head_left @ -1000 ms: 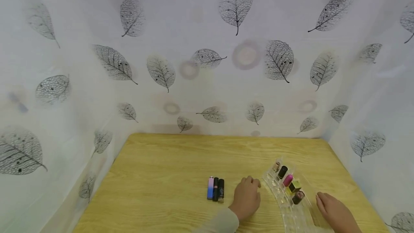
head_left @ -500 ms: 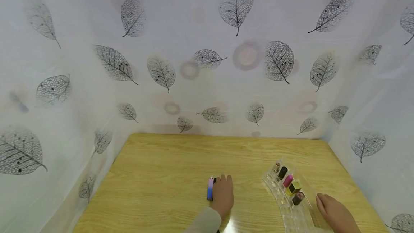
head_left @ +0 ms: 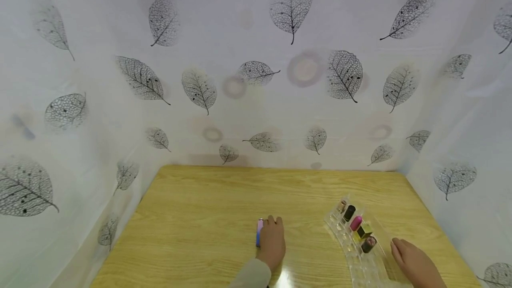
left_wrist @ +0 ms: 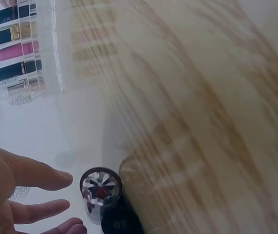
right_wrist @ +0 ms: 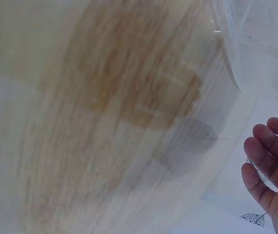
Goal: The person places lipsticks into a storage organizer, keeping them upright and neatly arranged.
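Over the lipsticks on the table my left hand (head_left: 273, 240) has its fingers extended, hiding two dark tubes. Beside it a pink-and-blue lipstick tube (head_left: 258, 234) shows partly. In the left wrist view its fingertips are spread just short of a lipstick (left_wrist: 100, 187) with a faceted silver end. Against that one lies a black lipstick (left_wrist: 121, 222) marked 01. My right hand (head_left: 416, 261) stays by the right side of a clear lipstick rack (head_left: 362, 263); in the right wrist view its fingers are loosely bent with nothing in them.
Several lipsticks stand in the rack's far slots, among them a magenta one (head_left: 356, 223) and a black one (head_left: 350, 213). The wood-grain table (head_left: 208, 203) is enclosed by a white leaf-print sheet (head_left: 272, 101) at the back and sides.
My left hand has moved left from beside the rack to the lipsticks, covering the two dark ones, then shifted slightly further left. My right hand and the rack have stayed put.
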The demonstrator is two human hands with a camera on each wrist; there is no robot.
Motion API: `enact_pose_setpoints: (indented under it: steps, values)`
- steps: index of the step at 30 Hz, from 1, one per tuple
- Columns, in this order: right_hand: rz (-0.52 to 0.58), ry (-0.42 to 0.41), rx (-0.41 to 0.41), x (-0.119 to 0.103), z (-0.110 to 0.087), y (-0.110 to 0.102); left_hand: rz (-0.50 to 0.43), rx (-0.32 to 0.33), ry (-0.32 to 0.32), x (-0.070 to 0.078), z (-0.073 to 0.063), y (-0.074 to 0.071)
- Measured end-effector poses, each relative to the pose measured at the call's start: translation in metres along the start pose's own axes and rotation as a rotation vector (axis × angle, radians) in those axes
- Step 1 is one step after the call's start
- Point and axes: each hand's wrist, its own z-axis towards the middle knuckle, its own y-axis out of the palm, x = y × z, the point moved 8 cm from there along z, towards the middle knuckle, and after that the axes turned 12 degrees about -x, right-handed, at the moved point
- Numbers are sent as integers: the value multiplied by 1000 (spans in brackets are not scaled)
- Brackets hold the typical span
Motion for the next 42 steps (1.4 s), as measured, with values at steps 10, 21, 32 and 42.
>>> enact_pose_setpoints:
  steps: [10,21,32,42]
  values:
    - [15,5,-54,0,1,-1,28,-93,-89,-11,-1,-1]
    - [6,-8,-18,-2,-1,-3,-3,-105,-34,-7,0,2]
    - [32,-8,-32,-4,-1,-4,-166,-65,15,-5,3,6]
    - [7,-23,26,-6,-4,-5,-179,-128,23,2,5,6]
